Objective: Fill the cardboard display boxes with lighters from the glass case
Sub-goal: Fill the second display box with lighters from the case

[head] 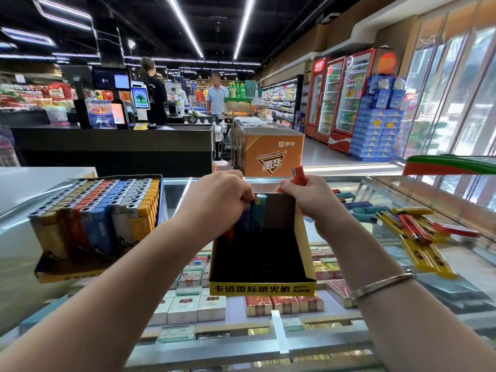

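A yellow and black cardboard display box [261,288] stands on the glass case [281,342], mostly dark inside. A few lighters, one teal [261,210], stand in its back left corner. My left hand [222,200] is closed on those lighters at the box's back edge. My right hand [306,197] grips a red lighter [299,175] above the box's back right corner. Loose lighters [413,226], yellow, red and teal, lie on the glass to the right. To the left stands a full display box [94,218] with rows of lighters.
Cigarette packs [188,304] lie under the glass. A checkout counter [112,146] and an orange freezer chest [271,154] stand behind the case. Two people stand at the till. Drink fridges [341,98] line the right aisle.
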`<action>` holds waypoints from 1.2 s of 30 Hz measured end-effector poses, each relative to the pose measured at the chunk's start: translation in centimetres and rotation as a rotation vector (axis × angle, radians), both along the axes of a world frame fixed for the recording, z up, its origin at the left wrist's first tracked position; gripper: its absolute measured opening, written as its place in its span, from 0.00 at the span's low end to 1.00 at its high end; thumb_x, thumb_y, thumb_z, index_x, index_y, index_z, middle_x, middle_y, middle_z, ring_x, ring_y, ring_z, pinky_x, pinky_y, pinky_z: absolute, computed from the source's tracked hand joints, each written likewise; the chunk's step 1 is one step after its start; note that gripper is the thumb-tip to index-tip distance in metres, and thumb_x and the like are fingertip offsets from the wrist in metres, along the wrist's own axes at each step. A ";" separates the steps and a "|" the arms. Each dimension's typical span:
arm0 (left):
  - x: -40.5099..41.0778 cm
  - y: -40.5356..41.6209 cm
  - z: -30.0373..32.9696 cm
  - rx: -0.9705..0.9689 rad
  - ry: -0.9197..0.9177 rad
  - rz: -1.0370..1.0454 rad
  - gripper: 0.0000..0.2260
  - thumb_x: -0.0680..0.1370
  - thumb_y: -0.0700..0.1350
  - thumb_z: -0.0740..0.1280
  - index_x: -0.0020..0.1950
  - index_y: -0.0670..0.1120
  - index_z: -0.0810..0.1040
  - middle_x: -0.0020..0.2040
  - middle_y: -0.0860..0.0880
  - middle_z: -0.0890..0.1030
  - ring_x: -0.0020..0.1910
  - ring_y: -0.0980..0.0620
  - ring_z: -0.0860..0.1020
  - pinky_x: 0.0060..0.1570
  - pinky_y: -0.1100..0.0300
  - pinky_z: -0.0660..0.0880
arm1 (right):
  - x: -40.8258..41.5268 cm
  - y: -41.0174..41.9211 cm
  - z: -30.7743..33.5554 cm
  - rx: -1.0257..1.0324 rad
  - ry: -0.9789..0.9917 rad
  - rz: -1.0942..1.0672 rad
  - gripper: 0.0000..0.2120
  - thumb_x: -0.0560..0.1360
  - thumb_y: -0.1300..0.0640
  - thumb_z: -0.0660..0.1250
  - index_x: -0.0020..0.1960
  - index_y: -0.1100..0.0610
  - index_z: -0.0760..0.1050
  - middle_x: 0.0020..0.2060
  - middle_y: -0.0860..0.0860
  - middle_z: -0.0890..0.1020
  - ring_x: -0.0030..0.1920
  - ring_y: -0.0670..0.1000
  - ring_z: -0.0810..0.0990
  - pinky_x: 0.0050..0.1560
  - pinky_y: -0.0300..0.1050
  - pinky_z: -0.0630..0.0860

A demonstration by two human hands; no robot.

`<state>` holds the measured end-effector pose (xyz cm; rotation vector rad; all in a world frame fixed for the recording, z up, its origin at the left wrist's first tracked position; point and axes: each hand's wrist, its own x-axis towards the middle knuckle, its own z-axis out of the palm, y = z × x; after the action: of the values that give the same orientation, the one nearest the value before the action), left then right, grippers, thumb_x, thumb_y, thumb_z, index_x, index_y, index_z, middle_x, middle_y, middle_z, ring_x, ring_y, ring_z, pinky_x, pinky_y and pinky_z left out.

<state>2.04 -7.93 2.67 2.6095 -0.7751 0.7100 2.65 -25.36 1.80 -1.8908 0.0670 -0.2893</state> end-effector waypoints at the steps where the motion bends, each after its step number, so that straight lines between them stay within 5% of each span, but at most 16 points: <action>1: 0.0 0.0 0.0 0.002 0.005 0.001 0.06 0.73 0.43 0.70 0.48 0.51 0.84 0.46 0.54 0.79 0.45 0.51 0.77 0.47 0.53 0.75 | 0.0 0.0 0.0 0.000 0.000 -0.001 0.12 0.78 0.54 0.63 0.36 0.54 0.76 0.35 0.50 0.77 0.39 0.46 0.74 0.34 0.40 0.65; 9: -0.1 0.7 0.0 -0.014 0.034 -0.044 0.08 0.75 0.47 0.68 0.53 0.52 0.82 0.47 0.56 0.79 0.46 0.55 0.76 0.45 0.56 0.76 | 0.0 -0.2 0.4 0.180 -0.135 -0.021 0.23 0.78 0.41 0.56 0.39 0.58 0.76 0.35 0.52 0.81 0.34 0.46 0.78 0.36 0.43 0.68; 13: 0.0 0.8 0.0 -0.019 -0.027 -0.049 0.13 0.75 0.52 0.68 0.59 0.54 0.79 0.50 0.56 0.80 0.47 0.54 0.77 0.47 0.55 0.76 | -0.1 -0.4 0.9 0.300 -0.178 0.054 0.28 0.79 0.40 0.50 0.38 0.57 0.79 0.36 0.54 0.84 0.39 0.50 0.81 0.53 0.51 0.68; 17: -0.3 0.4 0.1 -0.195 -0.002 -0.174 0.17 0.71 0.59 0.67 0.59 0.59 0.75 0.47 0.61 0.79 0.49 0.59 0.78 0.49 0.56 0.76 | -0.3 0.2 0.9 0.291 -0.224 0.160 0.31 0.79 0.39 0.45 0.39 0.56 0.80 0.40 0.56 0.84 0.44 0.51 0.82 0.56 0.52 0.67; 20: -0.9 -0.1 0.3 -0.387 0.129 -0.322 0.14 0.67 0.65 0.64 0.50 0.64 0.73 0.43 0.62 0.81 0.46 0.66 0.78 0.49 0.67 0.74 | -0.4 0.9 0.6 0.175 -0.274 0.263 0.32 0.76 0.36 0.43 0.49 0.53 0.81 0.47 0.56 0.84 0.50 0.49 0.82 0.57 0.47 0.68; 24: -1.0 -0.4 0.5 -0.572 0.226 -0.448 0.13 0.70 0.46 0.73 0.51 0.58 0.75 0.41 0.58 0.82 0.41 0.62 0.80 0.44 0.69 0.75 | -0.8 1.9 0.5 0.106 -0.313 0.450 0.28 0.70 0.34 0.45 0.55 0.45 0.77 0.47 0.44 0.84 0.51 0.41 0.81 0.50 0.34 0.75; 27: -0.9 -0.4 0.6 -0.652 0.343 -0.493 0.17 0.70 0.38 0.73 0.55 0.51 0.75 0.41 0.53 0.81 0.38 0.55 0.79 0.40 0.63 0.78 | -1.1 2.4 0.3 0.142 -0.286 0.539 0.28 0.68 0.33 0.48 0.47 0.46 0.81 0.42 0.43 0.85 0.47 0.42 0.82 0.48 0.38 0.79; 30: -0.9 0.1 0.9 -0.677 0.430 -0.526 0.22 0.70 0.37 0.73 0.57 0.54 0.71 0.41 0.52 0.79 0.35 0.54 0.78 0.35 0.65 0.76 | -1.0 2.3 0.3 0.098 -0.329 0.444 0.29 0.70 0.34 0.43 0.42 0.43 0.82 0.47 0.43 0.83 0.52 0.37 0.78 0.59 0.39 0.72; 32: -0.8 0.8 1.3 -0.642 0.444 -0.523 0.24 0.70 0.37 0.73 0.56 0.61 0.71 0.40 0.52 0.79 0.34 0.54 0.79 0.35 0.63 0.76 | -0.5 1.7 0.4 0.061 -0.371 0.313 0.28 0.76 0.39 0.42 0.47 0.46 0.79 0.45 0.45 0.82 0.48 0.38 0.78 0.50 0.34 0.67; 36: -0.6 2.4 2.2 -0.578 0.422 -0.489 0.20 0.68 0.37 0.73 0.50 0.61 0.75 0.41 0.54 0.80 0.35 0.50 0.81 0.34 0.62 0.77 | 0.5 0.0 -0.1 -0.101 -0.201 0.142 0.09 0.78 0.52 0.63 0.42 0.51 0.78 0.38 0.50 0.80 0.40 0.46 0.77 0.37 0.35 0.70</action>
<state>1.39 -5.54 4.86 1.8498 -0.8643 0.1828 3.16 -25.33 1.67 -1.9457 -0.2198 -0.3893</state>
